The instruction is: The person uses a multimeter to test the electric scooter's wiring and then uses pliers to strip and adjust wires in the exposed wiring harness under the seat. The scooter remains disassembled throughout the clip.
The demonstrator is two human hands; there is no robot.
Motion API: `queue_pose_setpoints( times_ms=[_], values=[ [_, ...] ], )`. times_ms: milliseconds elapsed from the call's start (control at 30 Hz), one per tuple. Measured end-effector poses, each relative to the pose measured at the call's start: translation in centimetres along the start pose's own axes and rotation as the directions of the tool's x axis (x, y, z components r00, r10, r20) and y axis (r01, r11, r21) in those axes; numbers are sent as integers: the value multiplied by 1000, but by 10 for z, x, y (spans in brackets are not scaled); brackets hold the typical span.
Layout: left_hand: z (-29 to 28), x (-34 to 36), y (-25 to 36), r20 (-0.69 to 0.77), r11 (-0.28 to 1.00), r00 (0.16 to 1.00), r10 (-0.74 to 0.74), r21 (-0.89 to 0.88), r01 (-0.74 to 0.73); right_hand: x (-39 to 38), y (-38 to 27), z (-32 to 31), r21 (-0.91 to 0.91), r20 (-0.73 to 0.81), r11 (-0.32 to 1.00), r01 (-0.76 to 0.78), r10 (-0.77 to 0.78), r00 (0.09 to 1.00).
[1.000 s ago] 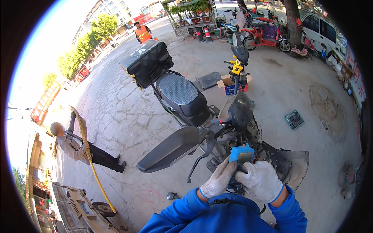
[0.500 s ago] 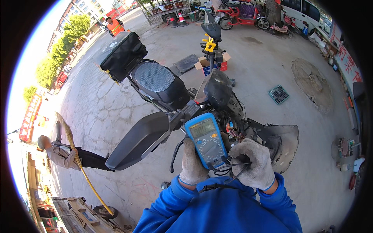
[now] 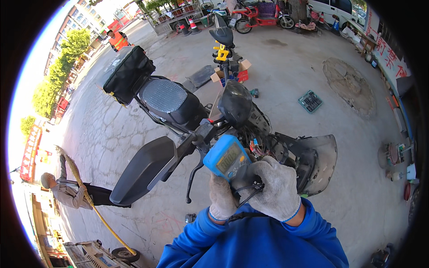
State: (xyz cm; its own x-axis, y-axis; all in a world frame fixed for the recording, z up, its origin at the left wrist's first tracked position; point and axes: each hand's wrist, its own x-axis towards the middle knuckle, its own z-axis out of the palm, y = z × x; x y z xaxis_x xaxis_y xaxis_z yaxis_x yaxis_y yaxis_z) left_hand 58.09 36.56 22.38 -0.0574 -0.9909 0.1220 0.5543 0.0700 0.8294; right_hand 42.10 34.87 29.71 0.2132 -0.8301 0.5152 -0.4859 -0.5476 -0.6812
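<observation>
In white work gloves, my left hand (image 3: 221, 196) grips a blue multimeter (image 3: 222, 154) with a lit display, held over the front of a partly opened electric scooter. My right hand (image 3: 275, 187) is closed around black test leads (image 3: 255, 190) at the meter's lower end, covering part of its dial. Just beyond, exposed coloured wiring (image 3: 257, 147) shows in the scooter's front, with a dark handguard (image 3: 143, 169) on the left bar, a brake lever, a patterned seat (image 3: 165, 96) and a black delivery box (image 3: 127, 76) behind.
A person with a long broom (image 3: 71, 192) stands at left near a cart (image 3: 85, 252); another in an orange vest (image 3: 118, 40) is farther back. Around are a second scooter (image 3: 222, 49), a cardboard box (image 3: 241, 73), a tool case (image 3: 309, 101), and parked tricycles (image 3: 257, 20) with a van.
The multimeter has risen from between my hands and tilted; my right hand has moved leftward over its lower part with the leads. The view has shifted, so surroundings sit differently.
</observation>
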Motion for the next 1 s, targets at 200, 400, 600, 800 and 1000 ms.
queue_pose_setpoints(
  times_ms=[200, 400, 600, 800, 1000],
  values=[
    [6, 3, 7, 77, 1000, 997, 10, 13, -11, -4, 0, 4, 90, -22, 994, -57, 59, 998],
    [21, 0, 17, 95, 995, 994, -48, -77, 55, -3, -5, 0, 107, 14, 992, -69, 68, 998],
    [24, -4, 25, 35, 990, 992, -122, -60, 124, -1, -8, -4, 73, 6, 997, -6, 5, 1000],
    [17, 6, 27, 58, 988, 990, -126, -80, 130, -1, -10, -9, 143, 16, 989, 42, -45, 999],
    [13, 14, 26, 34, 971, 990, -140, -193, 144, -12, -3, -38, 249, 24, 959, 133, -144, 989]
  ],
)
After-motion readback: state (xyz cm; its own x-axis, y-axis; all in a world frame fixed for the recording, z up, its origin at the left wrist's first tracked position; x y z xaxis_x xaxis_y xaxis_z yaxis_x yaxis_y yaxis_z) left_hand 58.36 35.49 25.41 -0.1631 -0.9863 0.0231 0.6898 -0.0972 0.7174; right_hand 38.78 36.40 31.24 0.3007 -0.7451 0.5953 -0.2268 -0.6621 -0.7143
